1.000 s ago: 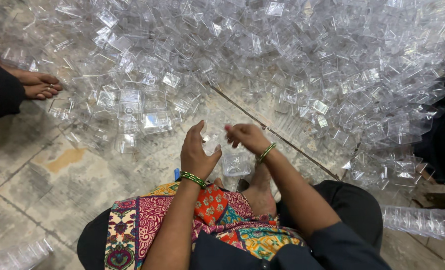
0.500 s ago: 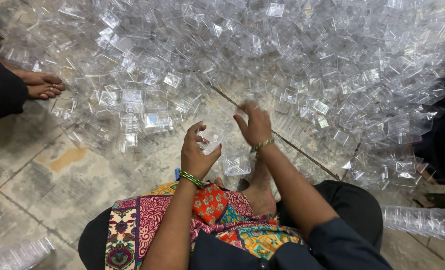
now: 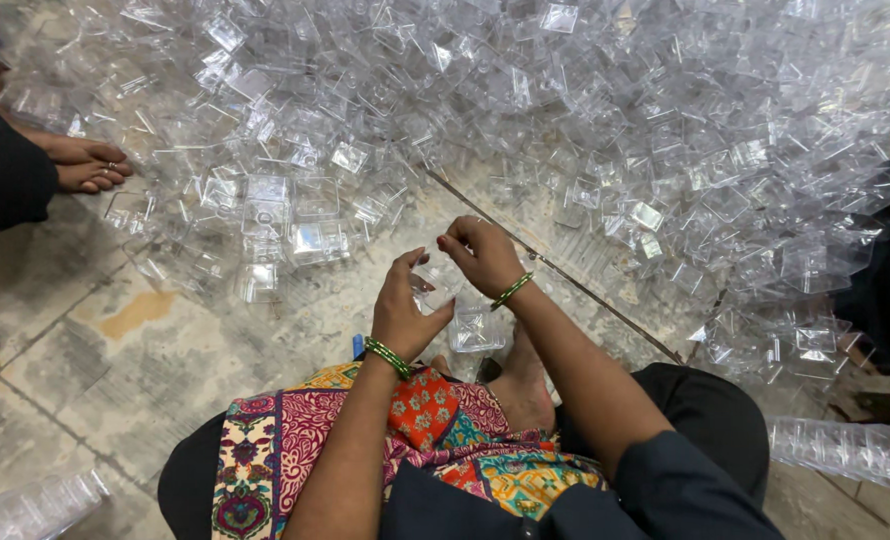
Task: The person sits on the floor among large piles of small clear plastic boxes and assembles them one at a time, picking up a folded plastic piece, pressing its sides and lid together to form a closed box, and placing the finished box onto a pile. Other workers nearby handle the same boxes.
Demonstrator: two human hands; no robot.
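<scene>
My left hand (image 3: 402, 310) and my right hand (image 3: 482, 255) meet over my lap, both gripping one small clear plastic box (image 3: 433, 288) between their fingers. Each wrist wears a green bangle. Just below the hands another clear box (image 3: 477, 330) lies on the floor by my bare foot (image 3: 521, 385). A huge pile of clear plastic boxes (image 3: 525, 110) spreads over the floor ahead of me.
I sit on a stone tile floor (image 3: 135, 350) with a patterned cloth (image 3: 405, 440) over my knees. Another person's bare feet (image 3: 90, 165) rest at the left. Stacks of nested clear boxes lie at the lower right (image 3: 850, 450) and lower left (image 3: 30, 505).
My right hand has come down and in toward the left hand, and both now close on the small clear box.
</scene>
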